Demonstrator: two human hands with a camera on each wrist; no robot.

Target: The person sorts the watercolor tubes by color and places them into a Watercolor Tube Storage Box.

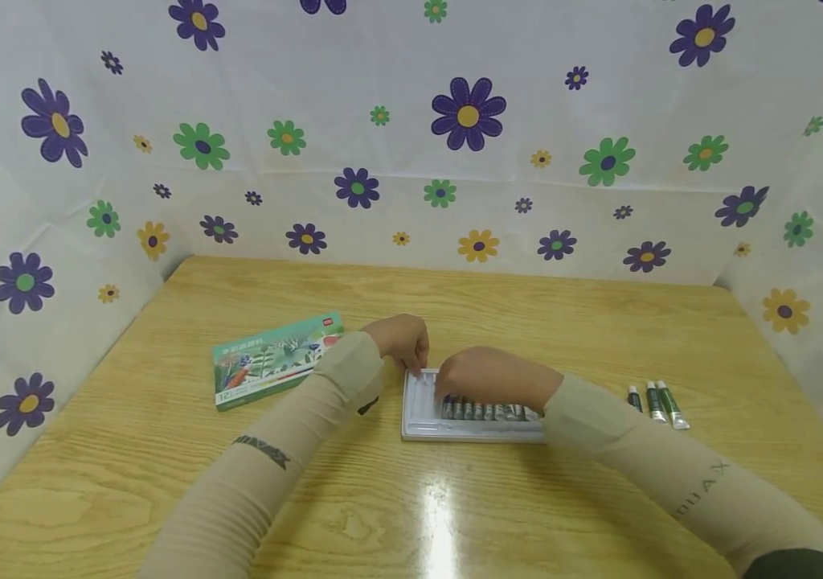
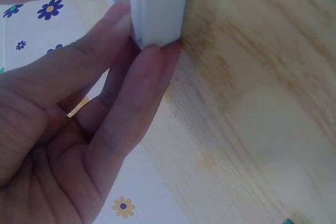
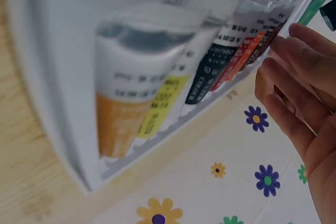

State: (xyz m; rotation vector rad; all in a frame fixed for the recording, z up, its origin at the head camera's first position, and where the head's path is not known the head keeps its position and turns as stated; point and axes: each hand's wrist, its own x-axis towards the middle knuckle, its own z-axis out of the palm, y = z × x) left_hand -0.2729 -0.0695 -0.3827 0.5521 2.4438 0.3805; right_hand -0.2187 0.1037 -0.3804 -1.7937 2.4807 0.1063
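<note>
A white plastic tray (image 1: 477, 431) with a row of paint tubes (image 1: 487, 411) lies mid-table; several slots at its left end hold no tube. My left hand (image 1: 402, 339) pinches the tray's far left corner, and the left wrist view shows thumb and fingers (image 2: 139, 85) on either side of the tray's edge. Over the tubes reaches my right hand (image 1: 494, 376), its fingers pointing down at the left slots. In the right wrist view its fingertips (image 3: 270, 66) are right at the tray's edge beside the tubes, with no tube showing between them. Orange, yellow, black and red labels (image 3: 122, 124) show nearer the camera.
A green paint box (image 1: 267, 362) with a printed picture lies left of the tray, partly behind the left forearm. Three loose tubes (image 1: 656, 402) lie to the right, beyond the right forearm. A flowered cloth (image 1: 382, 161) stands around the wooden table (image 1: 354, 515).
</note>
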